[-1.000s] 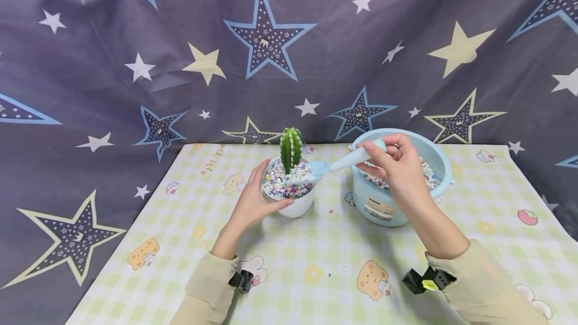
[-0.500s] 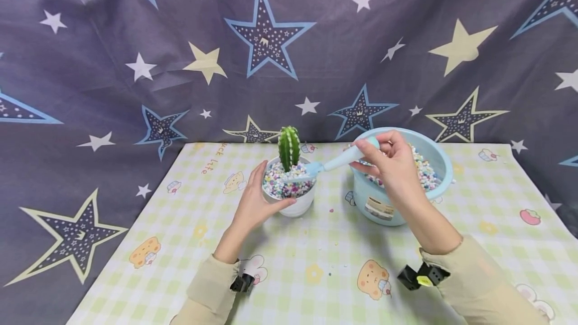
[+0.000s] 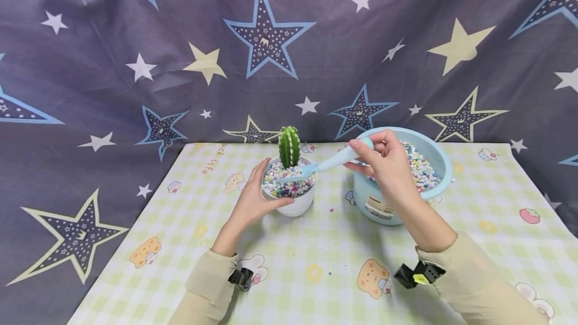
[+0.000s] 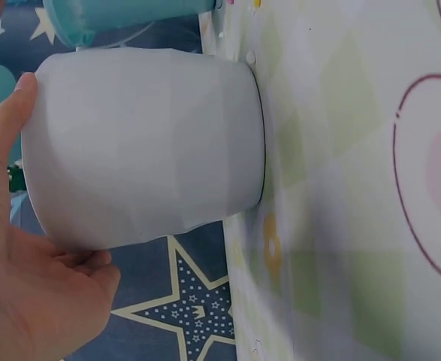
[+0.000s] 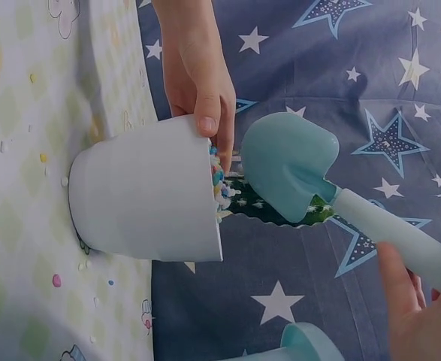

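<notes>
My left hand holds the white plant pot from its left side, the thumb across the front near the rim. A green cactus stands in it among small multicoloured pebbles. My right hand grips a light blue hand trowel by its handle. The trowel's blade is over the pebbles, just in front of the cactus; the head view does not settle whether it touches them. In the right wrist view the trowel's blade shows above the pot's rim, partly covering the cactus.
Right of the pot stands a light blue bucket with more coloured pebbles in it, partly behind my right hand. Several loose pebbles lie scattered on the checked tablecloth. A dark star-patterned curtain hangs behind the table.
My right hand has moved left, carrying the trowel's blade further across the pot. The cactus leans slightly more to the left than at first. My left hand stays on the pot.
</notes>
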A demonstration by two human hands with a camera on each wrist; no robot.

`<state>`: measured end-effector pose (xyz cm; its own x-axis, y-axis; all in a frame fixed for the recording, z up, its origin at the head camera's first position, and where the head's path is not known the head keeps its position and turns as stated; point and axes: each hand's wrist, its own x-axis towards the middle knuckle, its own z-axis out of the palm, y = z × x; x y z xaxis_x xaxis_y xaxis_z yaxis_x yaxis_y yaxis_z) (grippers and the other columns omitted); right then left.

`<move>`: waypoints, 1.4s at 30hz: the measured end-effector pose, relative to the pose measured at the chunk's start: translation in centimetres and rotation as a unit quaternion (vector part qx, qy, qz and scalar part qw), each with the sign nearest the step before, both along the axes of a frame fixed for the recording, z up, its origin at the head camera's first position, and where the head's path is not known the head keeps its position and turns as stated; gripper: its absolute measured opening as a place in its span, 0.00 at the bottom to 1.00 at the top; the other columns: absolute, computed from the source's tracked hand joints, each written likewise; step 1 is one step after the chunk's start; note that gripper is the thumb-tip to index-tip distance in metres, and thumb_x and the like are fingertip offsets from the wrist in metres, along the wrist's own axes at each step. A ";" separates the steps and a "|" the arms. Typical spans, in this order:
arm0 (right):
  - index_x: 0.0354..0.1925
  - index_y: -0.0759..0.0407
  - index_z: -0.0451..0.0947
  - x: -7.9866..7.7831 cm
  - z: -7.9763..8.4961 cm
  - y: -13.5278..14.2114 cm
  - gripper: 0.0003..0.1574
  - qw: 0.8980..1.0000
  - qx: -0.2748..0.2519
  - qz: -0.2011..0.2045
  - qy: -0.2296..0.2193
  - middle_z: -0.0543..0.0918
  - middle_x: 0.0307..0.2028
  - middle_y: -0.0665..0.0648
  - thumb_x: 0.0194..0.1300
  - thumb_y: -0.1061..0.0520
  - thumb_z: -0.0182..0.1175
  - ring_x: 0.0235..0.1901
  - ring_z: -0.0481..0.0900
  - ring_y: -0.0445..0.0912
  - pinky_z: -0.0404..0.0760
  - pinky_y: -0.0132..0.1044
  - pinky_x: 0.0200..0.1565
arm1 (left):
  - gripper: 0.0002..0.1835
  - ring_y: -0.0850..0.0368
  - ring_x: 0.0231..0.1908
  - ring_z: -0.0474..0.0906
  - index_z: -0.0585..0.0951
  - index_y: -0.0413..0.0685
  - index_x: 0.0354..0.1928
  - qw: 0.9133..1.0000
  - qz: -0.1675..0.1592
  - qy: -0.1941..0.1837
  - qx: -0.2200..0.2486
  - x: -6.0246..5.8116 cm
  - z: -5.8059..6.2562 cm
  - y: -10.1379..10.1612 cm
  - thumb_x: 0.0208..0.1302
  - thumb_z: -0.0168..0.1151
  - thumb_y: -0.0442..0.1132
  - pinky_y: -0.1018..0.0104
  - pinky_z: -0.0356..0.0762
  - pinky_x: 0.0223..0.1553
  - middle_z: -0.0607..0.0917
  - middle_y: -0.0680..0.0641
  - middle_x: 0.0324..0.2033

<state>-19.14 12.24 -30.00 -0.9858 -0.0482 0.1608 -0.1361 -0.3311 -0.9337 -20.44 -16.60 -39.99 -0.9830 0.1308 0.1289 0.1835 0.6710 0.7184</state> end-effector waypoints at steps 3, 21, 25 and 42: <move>0.41 0.60 0.65 0.0 0.0 -0.1 0.13 1.000 -0.002 0.002 -0.001 0.84 0.29 0.47 0.68 0.63 0.61 0.33 0.88 0.38 0.89 0.43 0.43 | 0.65 0.38 0.75 0.56 0.49 0.55 0.80 1.000 0.005 0.001 -0.001 0.1 0.0 0.2 0.45 0.79 0.59 0.36 0.55 0.74 0.53 0.43 0.78; 0.36 0.58 0.65 -0.5 -0.5 -0.3 0.13 0.998 -0.024 0.003 -0.059 0.85 0.27 0.47 0.69 0.59 0.62 0.31 0.89 0.40 0.90 0.43 0.41 | 0.66 0.37 0.74 0.58 0.49 0.50 0.79 0.999 0.051 0.012 0.001 1.2 0.1 1.2 0.44 0.79 0.60 0.39 0.57 0.74 0.55 0.42 0.78; 0.35 0.57 0.64 -0.5 -0.5 -0.1 0.15 0.996 -0.033 0.005 -0.080 0.85 0.27 0.47 0.69 0.57 0.63 0.31 0.89 0.40 0.90 0.42 0.41 | 0.66 0.37 0.74 0.58 0.49 0.49 0.79 0.999 0.052 0.010 0.001 1.2 0.1 1.3 0.45 0.79 0.60 0.39 0.58 0.74 0.55 0.42 0.78; 0.34 0.56 0.68 -0.3 -0.3 2.2 0.11 0.995 -0.077 0.011 -0.063 0.89 0.29 0.48 0.69 0.59 0.63 0.30 0.90 0.42 0.90 0.42 0.39 | 0.67 0.37 0.75 0.56 0.48 0.48 0.80 0.998 0.055 0.000 -0.007 1.4 0.4 1.1 0.45 0.79 0.61 0.40 0.56 0.75 0.53 0.41 0.78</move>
<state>-19.48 14.42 -30.30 -0.9976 -0.0537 0.0439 -0.0134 -0.4723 -0.8813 -19.00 -15.46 -39.63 -0.9914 0.0243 0.1283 0.1088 0.6970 0.7087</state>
